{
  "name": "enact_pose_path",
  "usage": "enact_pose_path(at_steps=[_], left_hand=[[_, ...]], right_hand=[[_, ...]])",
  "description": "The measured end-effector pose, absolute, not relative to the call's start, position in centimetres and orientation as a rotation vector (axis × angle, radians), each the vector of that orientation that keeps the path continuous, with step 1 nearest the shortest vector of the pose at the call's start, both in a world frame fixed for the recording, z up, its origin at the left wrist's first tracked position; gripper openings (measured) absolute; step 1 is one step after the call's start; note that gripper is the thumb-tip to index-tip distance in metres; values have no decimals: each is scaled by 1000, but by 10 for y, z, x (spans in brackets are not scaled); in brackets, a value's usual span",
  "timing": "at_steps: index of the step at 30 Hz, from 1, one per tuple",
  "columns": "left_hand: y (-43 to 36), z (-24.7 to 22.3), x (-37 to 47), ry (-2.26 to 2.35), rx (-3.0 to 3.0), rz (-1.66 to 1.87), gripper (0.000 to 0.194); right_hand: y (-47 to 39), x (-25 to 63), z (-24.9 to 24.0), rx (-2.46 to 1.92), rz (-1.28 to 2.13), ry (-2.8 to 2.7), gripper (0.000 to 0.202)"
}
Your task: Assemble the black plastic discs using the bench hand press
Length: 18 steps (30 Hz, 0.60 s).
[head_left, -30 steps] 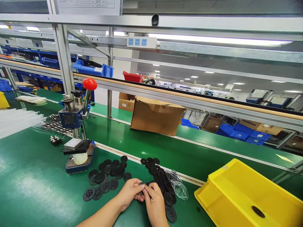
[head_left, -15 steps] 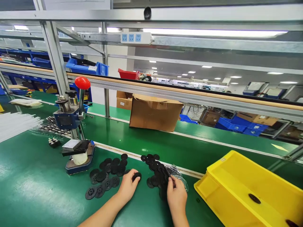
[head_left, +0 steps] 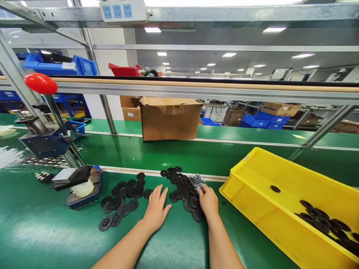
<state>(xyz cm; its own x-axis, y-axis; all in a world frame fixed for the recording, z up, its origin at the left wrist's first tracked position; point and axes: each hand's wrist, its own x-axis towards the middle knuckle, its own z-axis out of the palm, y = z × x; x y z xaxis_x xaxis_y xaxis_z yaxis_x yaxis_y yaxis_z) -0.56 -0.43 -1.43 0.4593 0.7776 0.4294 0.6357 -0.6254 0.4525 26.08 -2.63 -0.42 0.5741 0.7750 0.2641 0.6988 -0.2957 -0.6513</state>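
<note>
I see my left hand [head_left: 156, 210] spread open, black discs [head_left: 124, 210] to its left; my right hand [head_left: 208, 201] curls at a plastic bag [head_left: 197, 180], grip unclear, a disc pile [head_left: 185, 192] just left.

Bright ceiling lights [head_left: 229, 55], tabletop [head_left: 53, 235] glare

Left hand [head_left: 156, 210] is releasing its disc, fingers spreading; right hand [head_left: 208, 200] is parting from it, pinching the clear bag [head_left: 196, 179]; more black discs [head_left: 322, 222] are showing inside the yellow bin [head_left: 252, 209]!
</note>
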Motion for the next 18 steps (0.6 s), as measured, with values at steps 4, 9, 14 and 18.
enact_pose_path(at_steps=[4, 9, 14, 18], left_hand=[[-10, -19, 6, 1128, 2514, 794, 58], [-6, -28, 2, 1200, 2572, 814, 54], [-1, -30, -4, 1471, 2593, 865, 41], [7, -23, -17, 1688, 2547, 910, 30]], right_hand=[[-25, 258, 1, -2097, 251, -1078, 34], [-32, 264, 9, -1971, 432, -914, 43], [-38, 268, 12, -1647, 649, -810, 41], [-38, 271, 14, -1323, 796, -745, 40]])
